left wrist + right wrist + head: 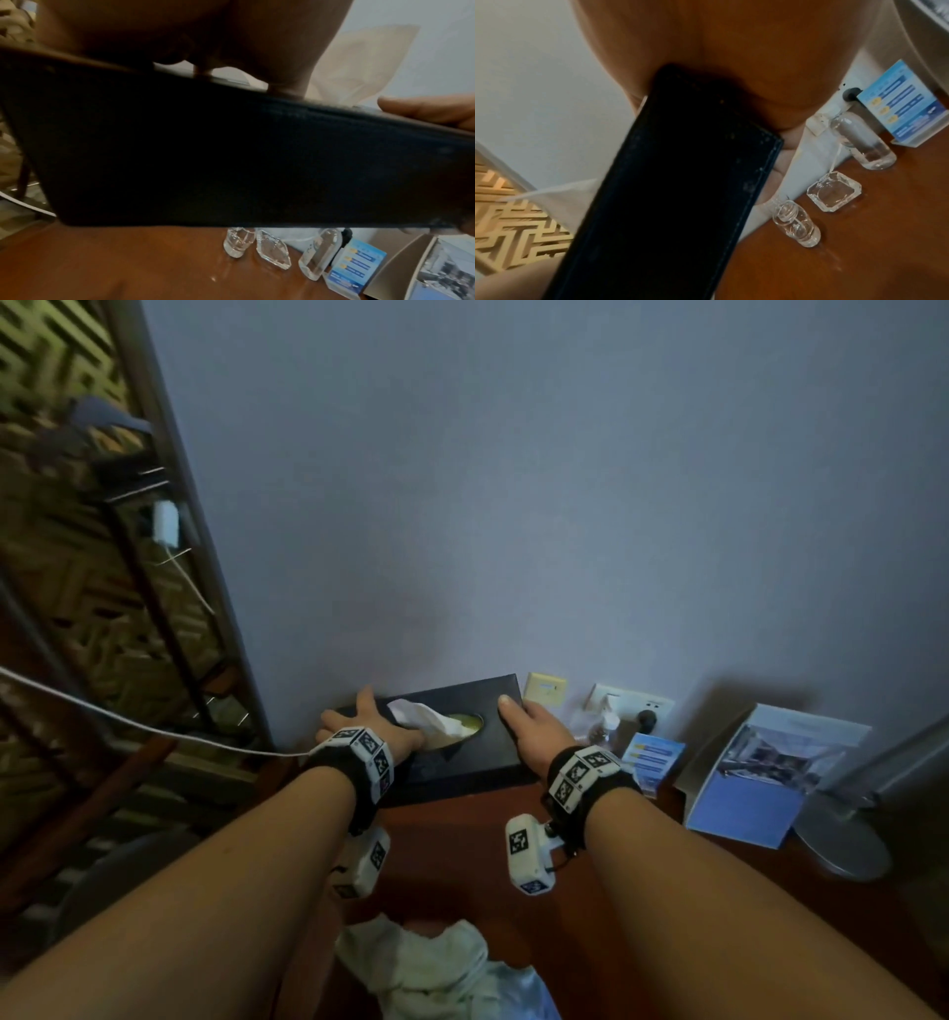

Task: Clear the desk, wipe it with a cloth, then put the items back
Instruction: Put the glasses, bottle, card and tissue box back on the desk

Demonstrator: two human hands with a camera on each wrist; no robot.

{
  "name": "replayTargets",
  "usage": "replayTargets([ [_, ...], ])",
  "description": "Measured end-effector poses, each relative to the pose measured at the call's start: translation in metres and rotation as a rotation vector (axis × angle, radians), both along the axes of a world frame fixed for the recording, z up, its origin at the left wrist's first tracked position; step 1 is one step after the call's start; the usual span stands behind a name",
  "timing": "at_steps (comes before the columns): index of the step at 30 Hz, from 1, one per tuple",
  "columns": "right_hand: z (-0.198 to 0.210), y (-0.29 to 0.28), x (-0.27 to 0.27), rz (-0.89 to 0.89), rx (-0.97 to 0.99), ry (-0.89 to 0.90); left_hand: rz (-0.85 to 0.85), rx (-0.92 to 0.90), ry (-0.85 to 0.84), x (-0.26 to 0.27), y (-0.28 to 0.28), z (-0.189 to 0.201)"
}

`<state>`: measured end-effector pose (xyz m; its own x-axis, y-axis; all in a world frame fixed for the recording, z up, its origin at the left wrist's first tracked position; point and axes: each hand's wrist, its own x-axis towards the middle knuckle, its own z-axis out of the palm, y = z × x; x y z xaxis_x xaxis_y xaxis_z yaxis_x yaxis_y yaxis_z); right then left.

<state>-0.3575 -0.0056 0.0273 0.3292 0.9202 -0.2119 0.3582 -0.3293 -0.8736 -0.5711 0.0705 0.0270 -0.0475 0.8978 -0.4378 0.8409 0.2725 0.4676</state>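
Reddish wooden desk [462,839], and above its back left corner by the wall a black tissue box [452,752], lifted off the wood with a gap under it in the left wrist view, a white tissue [426,719] sticking up from its top slot. Clamped at the box's left end by the left hand [372,729], fingers spread over the top and far edge, and at its right end by the right hand [534,729], thumb on top, other fingers down the far side. Right of the box: lamp base [842,845], standing leaflet holder [770,778], small blue card stand [652,757], two clear bottles [797,223] [862,140] and a glass ashtray [834,193]; nearer than the box, at the desk's front edge, a crumpled white cloth [426,968].
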Motion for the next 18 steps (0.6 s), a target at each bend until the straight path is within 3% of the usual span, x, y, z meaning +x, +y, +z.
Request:
replayTargets([
  [5, -0.009, 0.027, 0.005, 0.072, -0.016, 0.092, -0.020, 0.001, -0.016, -0.023, 0.015, 0.010],
  [9, -0.023, 0.053, 0.023, 0.110, -0.061, 0.111, -0.017, -0.088, -0.438, -0.047, 0.041, 0.005],
  [11, -0.029, 0.064, 0.027, 0.149, -0.124, 0.171, 0.058, -0.074, -0.554, -0.061, 0.047, 0.002],
  [14, -0.025, 0.071, 0.020, 0.218, -0.176, 0.236, 0.113, -0.108, -0.449, -0.076, 0.051, -0.006],
  [18, -0.031, 0.092, -0.003, 0.413, -0.220, 0.162, 0.041, -0.408, -0.422, -0.091, 0.051, -0.030],
])
